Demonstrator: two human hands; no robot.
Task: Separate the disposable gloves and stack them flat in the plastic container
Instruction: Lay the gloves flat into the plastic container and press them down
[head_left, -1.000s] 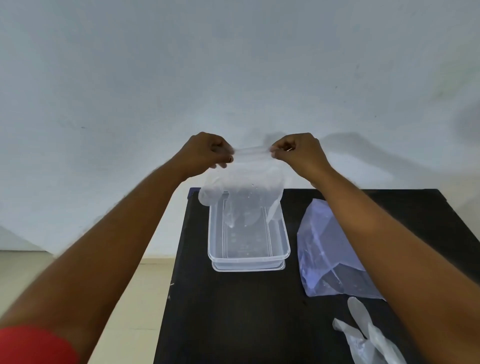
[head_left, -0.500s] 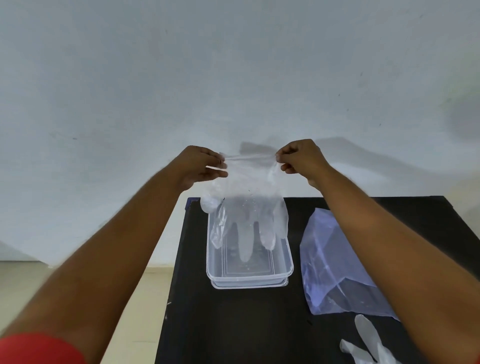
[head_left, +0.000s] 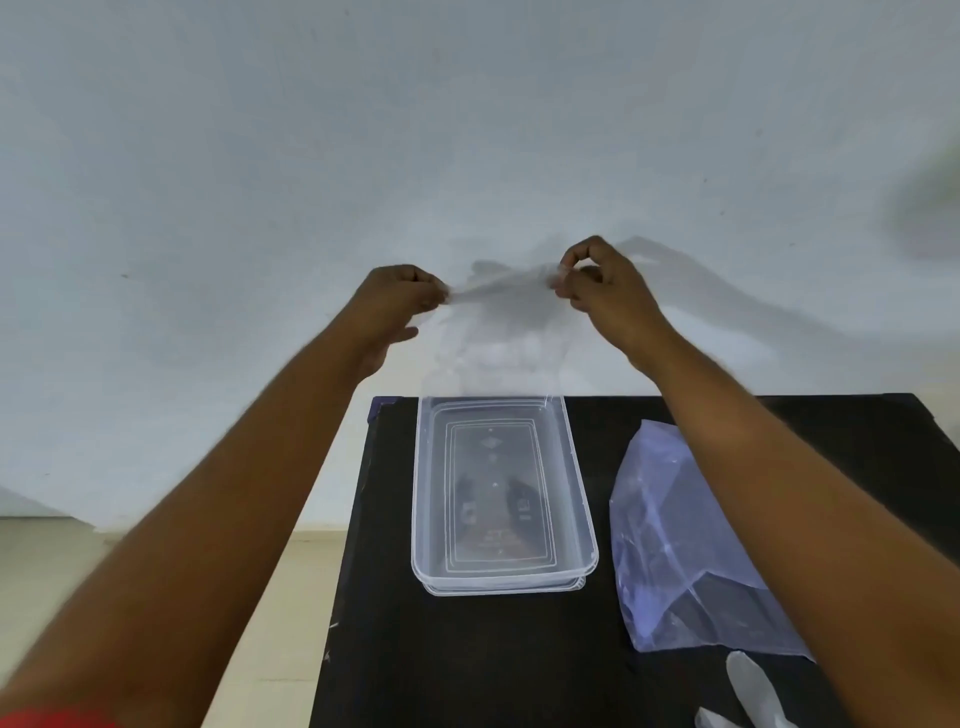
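Note:
A clear disposable glove (head_left: 493, 338) hangs stretched in the air between my two hands, above the far end of the container. My left hand (head_left: 397, 301) pinches the glove's left cuff corner and my right hand (head_left: 602, 286) pinches the right corner. The glove is blurred and its fingers hang down toward the far rim. Below stands a clear rectangular plastic container (head_left: 423, 519) on the black table (head_left: 467, 649); I see no glove lying in it.
A bluish plastic bag (head_left: 670, 545) lies right of the container. More clear gloves (head_left: 748, 696) lie at the table's near right. The table's left edge drops to a pale floor (head_left: 78, 561); a white wall stands behind.
Both hands have lifted the glove higher and farther back, so its fingers no longer hang inside the container. The view has tilted down slightly, showing more of the table.

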